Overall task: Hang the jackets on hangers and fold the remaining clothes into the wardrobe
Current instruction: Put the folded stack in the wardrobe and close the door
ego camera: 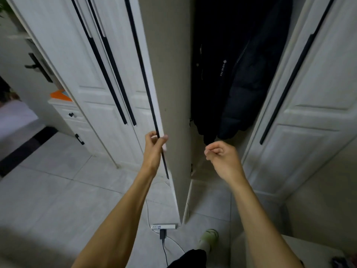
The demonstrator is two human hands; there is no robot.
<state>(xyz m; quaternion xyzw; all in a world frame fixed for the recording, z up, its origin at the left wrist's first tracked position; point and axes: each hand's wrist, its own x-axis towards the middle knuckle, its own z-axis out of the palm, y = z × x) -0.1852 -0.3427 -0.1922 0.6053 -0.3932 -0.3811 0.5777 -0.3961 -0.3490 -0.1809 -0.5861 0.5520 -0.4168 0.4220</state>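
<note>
My left hand [154,144] pinches the door [170,93] edge by its black handle; my right hand [218,153], just right of the door, hangs loosely curled and empty. I judge I'm working the wardrobe door: dark jackets [241,74] hang beyond it, inside, so next comes swinging it.

Bare forearms, dark shorts [188,258], pale green slipper [210,235].
</note>
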